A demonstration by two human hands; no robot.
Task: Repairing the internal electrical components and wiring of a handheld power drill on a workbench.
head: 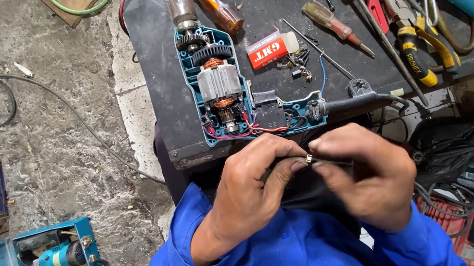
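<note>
While a tiny metal part (309,158) is pinched between the fingertips of left hand (252,193) and right hand (369,179), both nearly closed, near the bench edge (190,156), it is judged light, stiff, easily dropped; best gripped by its sides. Opened drill (224,91) lies just beyond, screwdrivers (218,4) and pliers (417,37) far right

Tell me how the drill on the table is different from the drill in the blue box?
The drill on the table lies opened up, its gears and motor showing; the drill in the blue box is closed, its insides hidden. The table one lies in full view; the boxed one is partly hidden among cords. Both have teal bodies.
</note>
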